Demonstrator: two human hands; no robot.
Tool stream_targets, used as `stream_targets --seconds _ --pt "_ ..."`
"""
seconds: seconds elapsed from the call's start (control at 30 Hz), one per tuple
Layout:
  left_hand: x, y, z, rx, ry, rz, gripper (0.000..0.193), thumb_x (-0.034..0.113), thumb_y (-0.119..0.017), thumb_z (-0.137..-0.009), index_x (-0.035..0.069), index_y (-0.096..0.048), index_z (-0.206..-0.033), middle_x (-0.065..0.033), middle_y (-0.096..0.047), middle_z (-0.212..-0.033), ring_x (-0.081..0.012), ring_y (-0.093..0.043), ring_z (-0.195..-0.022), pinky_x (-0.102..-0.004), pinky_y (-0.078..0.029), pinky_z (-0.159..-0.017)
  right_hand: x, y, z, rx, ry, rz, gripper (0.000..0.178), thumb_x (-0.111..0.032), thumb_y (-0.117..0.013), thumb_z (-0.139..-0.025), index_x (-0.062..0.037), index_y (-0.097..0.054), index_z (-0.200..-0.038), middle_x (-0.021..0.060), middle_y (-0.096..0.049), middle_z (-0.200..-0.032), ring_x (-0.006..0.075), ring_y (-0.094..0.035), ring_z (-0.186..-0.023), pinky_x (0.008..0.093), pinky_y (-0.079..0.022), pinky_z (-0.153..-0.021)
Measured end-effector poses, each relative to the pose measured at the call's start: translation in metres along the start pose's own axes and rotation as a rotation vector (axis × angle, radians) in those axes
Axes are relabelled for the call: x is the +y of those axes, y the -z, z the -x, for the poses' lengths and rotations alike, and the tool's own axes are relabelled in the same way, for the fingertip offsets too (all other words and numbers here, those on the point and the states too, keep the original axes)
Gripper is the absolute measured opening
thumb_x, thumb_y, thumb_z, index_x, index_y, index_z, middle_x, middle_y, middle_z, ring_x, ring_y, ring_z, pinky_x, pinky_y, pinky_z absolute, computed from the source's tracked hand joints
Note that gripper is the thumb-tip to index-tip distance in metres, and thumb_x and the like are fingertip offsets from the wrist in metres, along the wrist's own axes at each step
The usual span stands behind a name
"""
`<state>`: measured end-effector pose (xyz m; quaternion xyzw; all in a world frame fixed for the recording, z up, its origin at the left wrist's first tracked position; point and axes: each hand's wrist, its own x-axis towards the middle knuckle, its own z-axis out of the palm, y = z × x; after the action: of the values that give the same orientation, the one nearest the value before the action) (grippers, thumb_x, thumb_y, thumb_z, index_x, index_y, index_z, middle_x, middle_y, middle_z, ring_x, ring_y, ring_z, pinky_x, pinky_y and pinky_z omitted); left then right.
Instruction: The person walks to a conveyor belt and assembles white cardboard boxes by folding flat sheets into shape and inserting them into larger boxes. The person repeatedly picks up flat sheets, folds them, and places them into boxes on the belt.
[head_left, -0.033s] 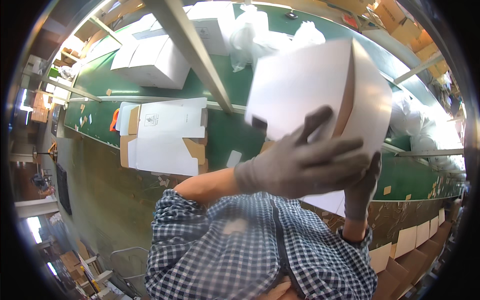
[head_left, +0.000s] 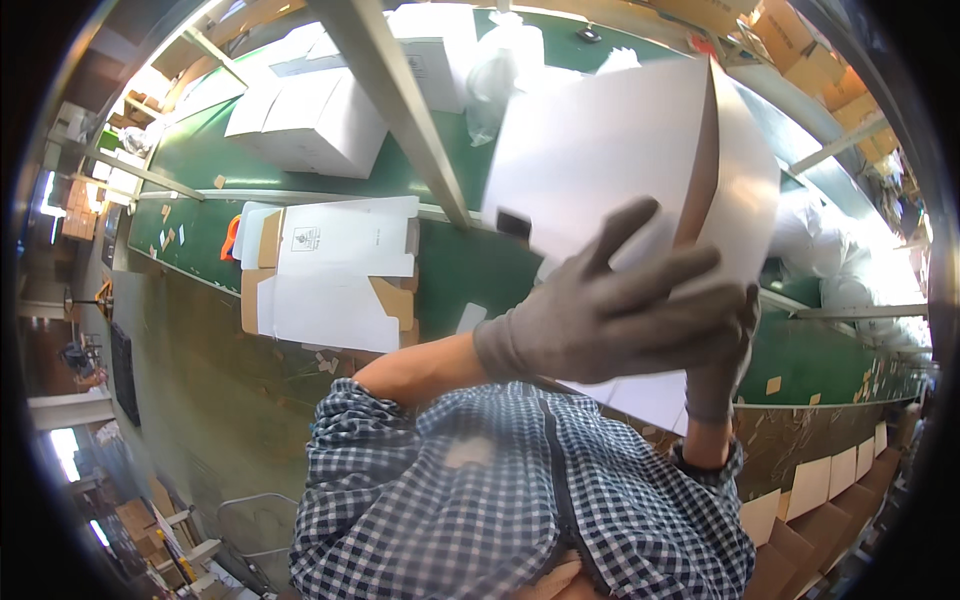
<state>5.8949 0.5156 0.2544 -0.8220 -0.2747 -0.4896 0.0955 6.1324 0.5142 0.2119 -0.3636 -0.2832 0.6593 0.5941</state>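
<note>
A white cardboard box (head_left: 610,150) is held up tilted over the green bench, with a gap along the edge between its broad face and its side panel. My left hand (head_left: 620,310), in a grey glove, lies across the box's near lower part with thumb and fingers spread. Its fingertips overlap my right hand (head_left: 720,370), also gloved, which grips the box low at its right side; most of those fingers are hidden. To the left, a flattened white carton (head_left: 340,260) with brown inner flaps lies on the bench.
Closed white boxes (head_left: 320,125) stand at the far left of the green bench (head_left: 450,270). A metal post (head_left: 400,110) crosses in front of them. Clear plastic bags (head_left: 505,75) lie behind the held box. Open brown cartons (head_left: 810,530) line the lower right.
The box has risen slightly and shifted a little away from me, showing more white cardboard below my hands. My left hand's fingers have spread a bit and come up with it.
</note>
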Motion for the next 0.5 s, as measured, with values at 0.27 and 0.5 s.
stream_targets --seconds 0.27,0.5 --pt "-0.040 0.131 0.196 0.174 0.662 -0.421 0.033 0.018 -0.073 -0.086 0.000 -0.069 -0.114 -0.0168 -0.067 -0.122 -0.0397 -0.060 -0.128 -0.0583 -0.037 -0.119 0.067 -0.133 -0.161 -0.275 0.208 0.085 0.053 -0.043 -0.054 -0.110 0.0017 -0.053 -0.139 0.0142 -0.067 -0.119 0.0232 -0.071 -0.110 0.0455 -0.066 -0.090" --pt "-0.095 0.161 0.344 -0.164 1.023 -0.396 0.053 0.016 -0.072 -0.093 -0.002 -0.060 -0.142 -0.0222 -0.061 -0.143 -0.0425 -0.053 -0.138 -0.0530 -0.040 -0.119 0.094 -0.185 -0.239 -0.242 -0.027 0.117 0.042 -0.037 -0.054 -0.111 0.0013 -0.056 -0.129 0.0197 -0.072 -0.113 0.0333 -0.075 -0.098 0.0500 -0.068 -0.083"
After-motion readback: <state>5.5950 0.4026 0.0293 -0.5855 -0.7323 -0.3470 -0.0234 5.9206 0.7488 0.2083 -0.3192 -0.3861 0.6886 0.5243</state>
